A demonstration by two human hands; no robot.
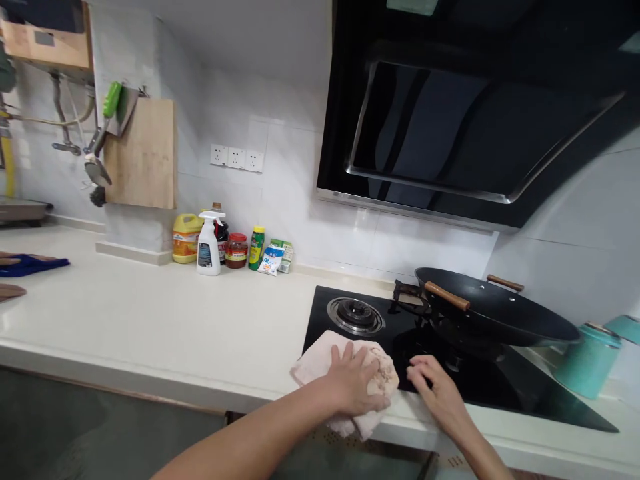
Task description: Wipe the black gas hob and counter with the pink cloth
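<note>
My left hand [354,383] lies palm down on a pale pink cloth [313,360], fingers spread and pressing on it. The cloth is bunched beneath the hand, across the front left corner of the black glass hob [320,313], and part of it hangs over the counter edge. To the right, my right hand [439,387] rests at the hob's front edge, its fingers loosely curled with nothing visible in them. Just behind the cloth is the left burner [356,315]. A large black wok [505,310] with wooden handles sits tilted toward the hob's right side.
Against the back wall stand a white spray bottle [208,248], a yellow jug [185,240], a red-lidded jar [237,252] and a green bottle [257,248]. A range hood [450,133] hangs low overhead. A teal canister [589,363] is at right, a blue cloth [35,265] far left.
</note>
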